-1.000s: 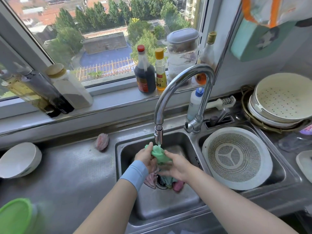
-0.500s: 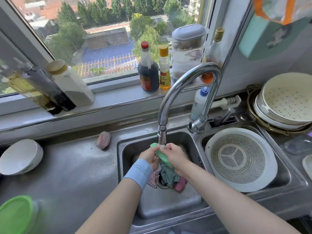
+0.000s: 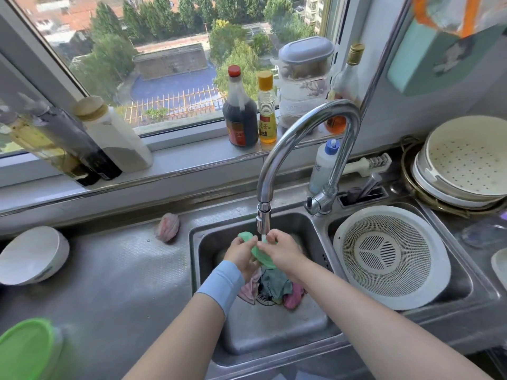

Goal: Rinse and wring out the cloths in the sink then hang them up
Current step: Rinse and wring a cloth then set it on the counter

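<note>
Head view: both hands grip green cloth [image 3: 260, 252] diagonally under faucet [image 3: 301, 127]

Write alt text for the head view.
Both hands, left hand and right hand, hold a green cloth under the running faucet above more cloths piled on the sink drain.

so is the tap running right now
On: a short white stream falls from the faucet spout onto the green cloth held by both hands.
</note>
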The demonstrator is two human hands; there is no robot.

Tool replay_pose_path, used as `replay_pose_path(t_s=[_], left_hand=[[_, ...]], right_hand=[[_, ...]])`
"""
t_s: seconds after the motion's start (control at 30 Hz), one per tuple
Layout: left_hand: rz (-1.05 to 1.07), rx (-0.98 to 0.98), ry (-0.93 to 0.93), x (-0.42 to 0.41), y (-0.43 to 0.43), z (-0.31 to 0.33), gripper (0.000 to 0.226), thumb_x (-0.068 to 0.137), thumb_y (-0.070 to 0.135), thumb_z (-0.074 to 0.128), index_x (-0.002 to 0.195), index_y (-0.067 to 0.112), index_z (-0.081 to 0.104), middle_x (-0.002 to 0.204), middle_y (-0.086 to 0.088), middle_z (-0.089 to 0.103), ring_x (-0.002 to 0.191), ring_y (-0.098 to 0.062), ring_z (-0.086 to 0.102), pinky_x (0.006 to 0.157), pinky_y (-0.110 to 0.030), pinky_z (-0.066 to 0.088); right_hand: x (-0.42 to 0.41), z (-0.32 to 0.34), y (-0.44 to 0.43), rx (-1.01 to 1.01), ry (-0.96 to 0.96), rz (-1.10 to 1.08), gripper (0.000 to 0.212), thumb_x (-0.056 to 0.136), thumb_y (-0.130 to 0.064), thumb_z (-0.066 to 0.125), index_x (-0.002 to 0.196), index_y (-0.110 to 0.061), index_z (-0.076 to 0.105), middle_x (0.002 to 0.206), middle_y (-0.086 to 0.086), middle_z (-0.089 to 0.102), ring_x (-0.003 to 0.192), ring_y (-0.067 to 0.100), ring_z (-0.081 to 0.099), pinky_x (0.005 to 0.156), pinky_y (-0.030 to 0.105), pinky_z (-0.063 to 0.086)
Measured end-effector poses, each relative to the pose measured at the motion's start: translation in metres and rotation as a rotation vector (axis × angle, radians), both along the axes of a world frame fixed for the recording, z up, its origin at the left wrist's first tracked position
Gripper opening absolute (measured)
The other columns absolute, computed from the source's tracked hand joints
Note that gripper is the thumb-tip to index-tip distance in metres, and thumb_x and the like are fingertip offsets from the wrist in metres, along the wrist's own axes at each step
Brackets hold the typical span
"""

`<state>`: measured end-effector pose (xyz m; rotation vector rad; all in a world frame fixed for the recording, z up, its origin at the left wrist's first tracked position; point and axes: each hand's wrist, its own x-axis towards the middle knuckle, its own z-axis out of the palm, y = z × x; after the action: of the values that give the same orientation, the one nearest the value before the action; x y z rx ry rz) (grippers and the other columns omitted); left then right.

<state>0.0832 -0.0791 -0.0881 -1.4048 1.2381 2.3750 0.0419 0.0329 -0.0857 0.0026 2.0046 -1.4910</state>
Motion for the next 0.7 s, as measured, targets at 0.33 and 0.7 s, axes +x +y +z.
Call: replay_pose_path(t_s=[0.33, 0.7], left_hand=[[0.079, 0.021, -0.012, -0.013, -0.002, 0.009, 0.040, 0.090, 0.039, 0.069, 0.109, 0.004, 0.066, 0.092, -0.013, 0.076, 0.082, -0.027, 0.074, 0.077, -0.038, 0.060], [-0.032, 0.073, -0.004, 0.005, 0.007, 0.004, 0.018, 0.095, 0.009, 0.056, 0.110, 0.005, 0.063, 0.076, -0.010, 0.072, 0.059, -0.022, 0.068, 0.054, -0.031, 0.055]], right_hand=[[0.000, 0.004, 0.017, -0.002, -0.364, 0.130, 0.029, 0.098, -0.001, 0.045, 0.117, -0.021, 0.055, 0.102, 0.008, 0.067, 0.081, 0.019, 0.065, 0.069, 0.033, 0.052], [-0.014, 0.005, -0.007, 0.014, 0.039, 0.111, 0.011, 0.088, -0.014, 0.061, 0.098, -0.009, 0.061, 0.085, 0.003, 0.065, 0.077, 0.017, 0.059, 0.071, 0.033, 0.047]])
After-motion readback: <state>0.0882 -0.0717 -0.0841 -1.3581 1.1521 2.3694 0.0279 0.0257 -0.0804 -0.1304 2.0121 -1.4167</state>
